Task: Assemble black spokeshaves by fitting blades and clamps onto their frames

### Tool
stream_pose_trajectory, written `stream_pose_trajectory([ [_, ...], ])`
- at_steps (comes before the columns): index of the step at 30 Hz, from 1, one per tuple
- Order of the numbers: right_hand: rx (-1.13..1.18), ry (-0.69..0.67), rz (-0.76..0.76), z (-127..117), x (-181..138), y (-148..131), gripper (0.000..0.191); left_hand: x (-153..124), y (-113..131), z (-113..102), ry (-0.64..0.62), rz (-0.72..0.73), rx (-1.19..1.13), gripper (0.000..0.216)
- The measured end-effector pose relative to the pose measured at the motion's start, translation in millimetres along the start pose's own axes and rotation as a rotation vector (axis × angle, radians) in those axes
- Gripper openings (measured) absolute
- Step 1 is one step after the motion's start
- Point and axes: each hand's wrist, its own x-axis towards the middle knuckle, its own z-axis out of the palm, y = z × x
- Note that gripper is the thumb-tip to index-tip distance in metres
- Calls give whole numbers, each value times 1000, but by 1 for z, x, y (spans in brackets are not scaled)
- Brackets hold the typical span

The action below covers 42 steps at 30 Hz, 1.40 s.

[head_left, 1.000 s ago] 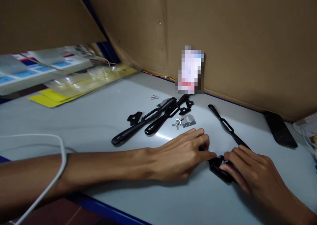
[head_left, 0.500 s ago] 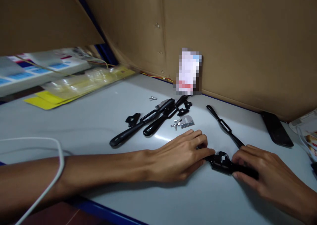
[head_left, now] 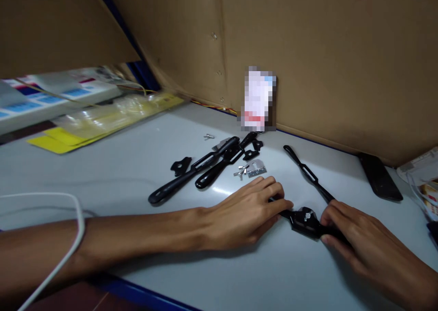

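A black spokeshave (head_left: pixel 303 224) with a silver wing screw on its cap lies across the near right of the table. My left hand (head_left: pixel 248 213) is closed round its left handle, most of which is hidden under the fingers. Its right handle is pinched between the fingers and thumb of my right hand (head_left: pixel 362 242). Just behind that hand lies a bare spokeshave body (head_left: pixel 310 173). Beyond my left hand, two more bodies, one a matte black body (head_left: pixel 174 183) and one a glossy body (head_left: pixel 212 173), lie crossed. Beside them are a steel blade (head_left: pixel 256 168) and several wing screws (head_left: pixel 241 171).
Black caps (head_left: pixel 180 166) lie around the crossed bodies. A dark phone (head_left: pixel 380 176) rests at the right, and a blurred upright card or screen (head_left: pixel 257 96) leans on the cardboard wall (head_left: pixel 325 64). Yellow packaging (head_left: pixel 65 140) is at the left. A white cable (head_left: pixel 80 220) crosses my left forearm.
The view has shifted slightly, so most things sit a little further left. Both hands keep their hold on the spokeshave, with little other movement visible.
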Motion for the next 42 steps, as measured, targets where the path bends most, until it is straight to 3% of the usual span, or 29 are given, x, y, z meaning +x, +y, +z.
stream_pose_trajectory([
  [9, -61, 45, -66, 1, 1, 2, 29, 0, 1, -1, -3, 36, 50, 29],
  [18, -194, 151, -119, 3, 1, -5, 21, -1, 1, -3, -36, 55, 71, 45],
  [25, -167, 108, -156, 3, 2, -3, 14, 0, 1, -4, -82, 60, 82, 50],
  [30, -208, 194, -192, 9, 4, 0, 9, 1, 0, -6, -147, 34, 106, 56],
  [36, -178, 182, -151, 10, 4, -2, 5, 0, -3, -2, -89, -2, 16, 37],
  [40, -52, 33, -75, 10, -7, 1, 4, 1, -1, 0, -63, -4, -17, 27],
  [42, -59, 71, -30, 13, -20, 12, 9, 1, 0, 0, -62, 7, -11, 27],
])
